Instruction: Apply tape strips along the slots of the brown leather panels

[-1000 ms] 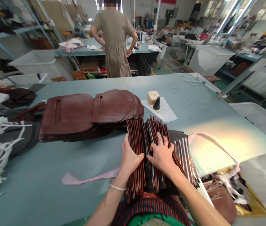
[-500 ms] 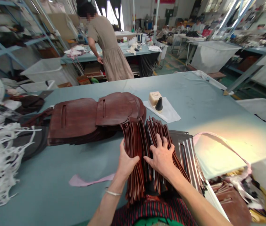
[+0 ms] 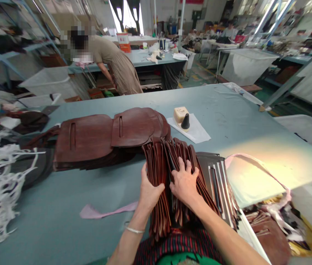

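Shifted nearer my left hand [image 3: 151,189] since the earlier frame, my right hand [image 3: 185,181] lies, like it, spread against brown pieces [image 3: 160,165] at the tabletop's [image 3: 62,206] near edge, gathering seemingly underway, even pressure likely needed next.

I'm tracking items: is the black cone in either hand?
No, the black cone stands near the cream block, beyond the left hand and right hand.

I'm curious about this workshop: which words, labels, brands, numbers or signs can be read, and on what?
None can be read.
Cream block: faint marks on top, too blurred.
White sheet on the far table: dark marks, too small.
Red banner, top edge: cut off, nothing legible.
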Tool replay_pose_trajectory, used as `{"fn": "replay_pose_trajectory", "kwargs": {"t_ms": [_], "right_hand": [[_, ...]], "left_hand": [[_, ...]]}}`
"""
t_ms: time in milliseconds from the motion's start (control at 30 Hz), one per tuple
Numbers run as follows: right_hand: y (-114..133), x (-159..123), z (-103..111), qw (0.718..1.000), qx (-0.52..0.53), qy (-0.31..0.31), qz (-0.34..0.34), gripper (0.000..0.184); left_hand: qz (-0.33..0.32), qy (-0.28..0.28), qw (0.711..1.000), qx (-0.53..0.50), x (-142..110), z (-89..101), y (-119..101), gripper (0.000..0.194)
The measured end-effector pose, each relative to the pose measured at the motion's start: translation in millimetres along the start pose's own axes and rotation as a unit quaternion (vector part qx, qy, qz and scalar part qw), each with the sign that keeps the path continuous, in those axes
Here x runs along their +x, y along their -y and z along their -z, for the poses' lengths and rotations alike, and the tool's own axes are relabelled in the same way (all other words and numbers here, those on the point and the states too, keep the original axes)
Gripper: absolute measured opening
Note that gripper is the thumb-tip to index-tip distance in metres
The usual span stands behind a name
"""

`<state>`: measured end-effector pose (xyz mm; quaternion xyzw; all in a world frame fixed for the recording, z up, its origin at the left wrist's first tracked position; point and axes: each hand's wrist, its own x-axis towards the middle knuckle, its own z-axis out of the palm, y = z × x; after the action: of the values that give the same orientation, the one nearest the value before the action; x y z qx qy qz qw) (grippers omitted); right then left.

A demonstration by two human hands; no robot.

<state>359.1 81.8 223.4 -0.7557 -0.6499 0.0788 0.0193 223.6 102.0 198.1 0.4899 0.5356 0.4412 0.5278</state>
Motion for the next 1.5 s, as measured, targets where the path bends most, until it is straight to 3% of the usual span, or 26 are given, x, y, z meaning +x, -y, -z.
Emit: {"fn": "replay_pose_trajectory", "kwargs": {"t_ms": [267,500,667,833,900,1000,1033,1167,1333,1500], "right_hand": [[-32.8,-1.8,0.2,0.998,0.062,0.006,-0.031,0.021],[-41.0,-4.4,2.2,0.994,0.096,-0.008,-0.051,0.015],[-32.5,-6.3,-0.9,0.997,0.063,-0.018,-0.049,0.033],[-30.4,-5.5,1.1,0.998,0.048,-0.015,-0.029,0.071],[-30.8,-5.4,1.0,0.999,0.043,-0.003,-0.012,0.063],[-30.2,-6.3,0.4,0.999,0.039,-0.001,0.000,0.022],[-29.5,-7.0,0.5,0.999,0.041,-0.009,0.002,0.021],[-25.6,-9.4,1.4,0.998,0.054,-0.028,0.015,0.047],[-24.5,-9.6,-2.4,0.999,0.040,-0.023,0.016,0.023],[-27.4,-12.0,-1.1,0.999,0.043,-0.015,0.019,0.023]], "left_hand": [[0.027,-0.038,0.999,0.001,7.2,28.8,-0.7,0.092],[0.020,-0.023,0.999,0.020,7.8,10.2,-5.2,0.096],[0.015,-0.014,0.999,0.025,9.7,-4.3,-6.8,0.096],[0.015,0.002,1.000,0.012,9.8,-9.1,-7.2,0.096],[0.016,0.019,1.000,-0.003,9.6,-10.1,-5.8,0.093],[0.019,0.025,0.999,-0.006,10.0,-11.7,-2.0,0.084],[0.020,0.025,0.999,-0.004,10.4,-12.3,-0.8,0.081],[0.027,0.029,0.999,0.008,11.5,-13.8,1.7,0.068],[0.016,0.021,0.998,0.051,10.1,-16.0,-0.7,0.075],[0.025,0.004,0.998,0.060,8.6,-19.4,-3.4,0.078]]}}
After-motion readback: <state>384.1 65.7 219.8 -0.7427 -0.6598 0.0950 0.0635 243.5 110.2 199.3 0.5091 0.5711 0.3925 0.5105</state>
